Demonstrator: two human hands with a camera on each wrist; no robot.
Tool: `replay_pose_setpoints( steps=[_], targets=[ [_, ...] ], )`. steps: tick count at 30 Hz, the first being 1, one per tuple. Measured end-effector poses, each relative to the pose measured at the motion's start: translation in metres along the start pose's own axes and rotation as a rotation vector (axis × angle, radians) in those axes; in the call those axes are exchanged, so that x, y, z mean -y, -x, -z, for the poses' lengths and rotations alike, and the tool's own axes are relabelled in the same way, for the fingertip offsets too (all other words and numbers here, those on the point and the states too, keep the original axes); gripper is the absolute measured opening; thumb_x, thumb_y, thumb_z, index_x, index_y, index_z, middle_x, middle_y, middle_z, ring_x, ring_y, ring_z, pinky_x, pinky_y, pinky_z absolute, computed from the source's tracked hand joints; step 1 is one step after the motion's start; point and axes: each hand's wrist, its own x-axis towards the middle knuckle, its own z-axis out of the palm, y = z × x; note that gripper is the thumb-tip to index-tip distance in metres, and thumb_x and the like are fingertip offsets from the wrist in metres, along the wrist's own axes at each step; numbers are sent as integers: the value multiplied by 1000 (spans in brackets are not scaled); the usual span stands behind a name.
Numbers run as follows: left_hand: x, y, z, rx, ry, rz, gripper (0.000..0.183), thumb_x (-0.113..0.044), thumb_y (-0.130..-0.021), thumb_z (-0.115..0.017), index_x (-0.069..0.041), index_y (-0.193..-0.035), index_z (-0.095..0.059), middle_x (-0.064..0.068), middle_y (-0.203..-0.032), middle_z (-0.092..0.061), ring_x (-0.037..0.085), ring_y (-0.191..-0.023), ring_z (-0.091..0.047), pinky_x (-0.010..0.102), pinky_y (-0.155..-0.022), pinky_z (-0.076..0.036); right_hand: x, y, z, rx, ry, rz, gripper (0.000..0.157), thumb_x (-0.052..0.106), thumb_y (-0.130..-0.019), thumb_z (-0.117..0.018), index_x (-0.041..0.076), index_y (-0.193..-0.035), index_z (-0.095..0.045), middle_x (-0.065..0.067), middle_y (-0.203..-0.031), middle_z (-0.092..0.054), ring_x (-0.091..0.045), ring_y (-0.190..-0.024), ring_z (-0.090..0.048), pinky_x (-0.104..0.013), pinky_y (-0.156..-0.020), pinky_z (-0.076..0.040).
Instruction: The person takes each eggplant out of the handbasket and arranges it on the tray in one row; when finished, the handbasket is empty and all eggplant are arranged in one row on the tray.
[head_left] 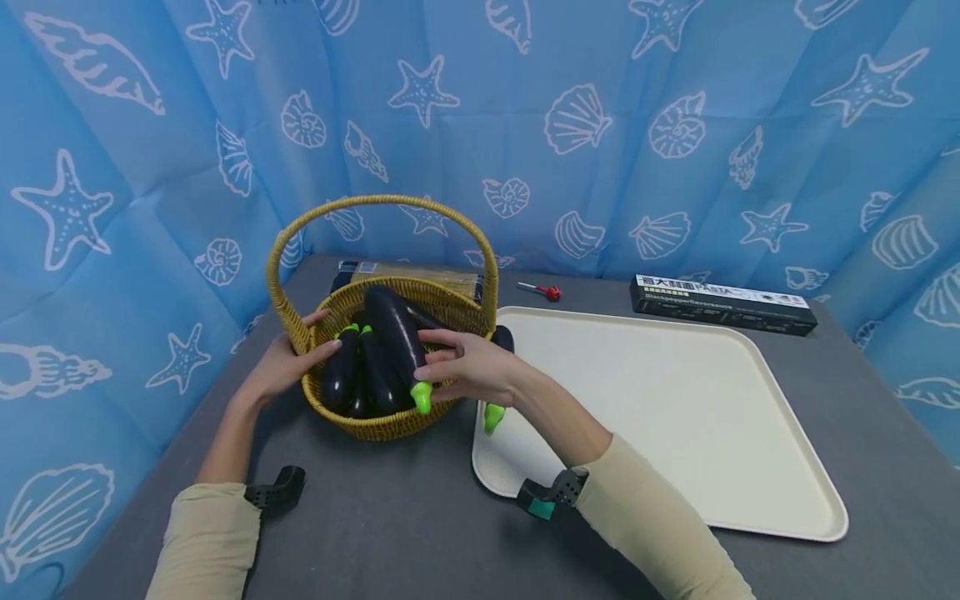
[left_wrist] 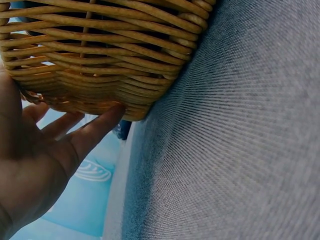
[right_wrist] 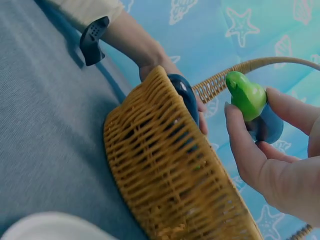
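Note:
A yellow woven basket [head_left: 390, 429] with a tall arched handle holds several dark eggplants [head_left: 341, 371] with green stems. My left hand [head_left: 277, 367] grips its left side, thumb over the rim and fingers against the outer wall; the left wrist view shows those fingers [left_wrist: 95, 132] on the wicker. Over the basket, my right hand [head_left: 476, 367] pinches one large eggplant [head_left: 393, 329] near its bright green cap [right_wrist: 247, 97], thumb and fingers on opposite sides. Another eggplant [head_left: 492, 417] lies at the left edge of the white tray [head_left: 645, 400], partly hidden by my right hand.
The tray covers much of the grey table's [head_left: 375, 525] right half. Behind it lie a black pasta box [head_left: 720, 304] and a red lollipop [head_left: 552, 293]. Another package [head_left: 442, 279] sits behind the basket. A blue shell-patterned curtain [head_left: 465, 150] hangs around the table.

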Motion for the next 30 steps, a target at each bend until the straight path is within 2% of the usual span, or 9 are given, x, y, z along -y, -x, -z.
replay_pose_setpoints(
  steps=[5, 15, 20, 25, 30],
  targets=[
    [-1, 1, 1, -2, 8, -2, 77, -36, -94, -61, -10, -153, -18, 30, -148, -26, 44, -131, -32, 61, -101, -31, -8, 18, 12, 15, 25, 23, 64, -2, -95, -55, 9, -150, -26, -11, -110, -55, -19, -95, -61, -47, -91, -48],
    [-2, 3, 1, -1, 2, 1, 78, -35, -94, -61, -11, -154, -17, 29, -149, -23, 44, -133, -29, 61, -101, -30, -27, 54, 37, 62, 113, 42, 75, 4, -91, -63, 9, -152, -20, -17, -122, -51, -25, -101, -60, -47, -90, -49],
    [-2, 3, 2, 4, 14, -1, 77, -33, -95, -60, -12, -154, -17, 28, -151, -19, 43, -134, -26, 61, -102, -29, -37, 70, 50, 54, 124, 43, 80, 9, -88, -68, 8, -152, -19, -17, -123, -50, -26, -105, -58, -47, -90, -48],
    [-2, 2, 2, 2, 8, 10, 76, -34, -95, -60, -14, -154, -16, 28, -152, -16, 44, -135, -26, 62, -102, -28, -45, 83, 65, 35, 129, 27, 80, 9, -88, -68, 6, -151, -19, -17, -121, -51, -26, -101, -60, -45, -86, -50],
    [-3, 1, 0, 7, 5, 18, 76, -35, -95, -60, -14, -154, -16, 29, -150, -19, 45, -133, -28, 62, -101, -29, -51, 95, 85, 57, 116, 26, 79, 5, -89, -66, 4, -151, -18, -16, -118, -52, -25, -97, -61, -42, -84, -52]
  ],
)
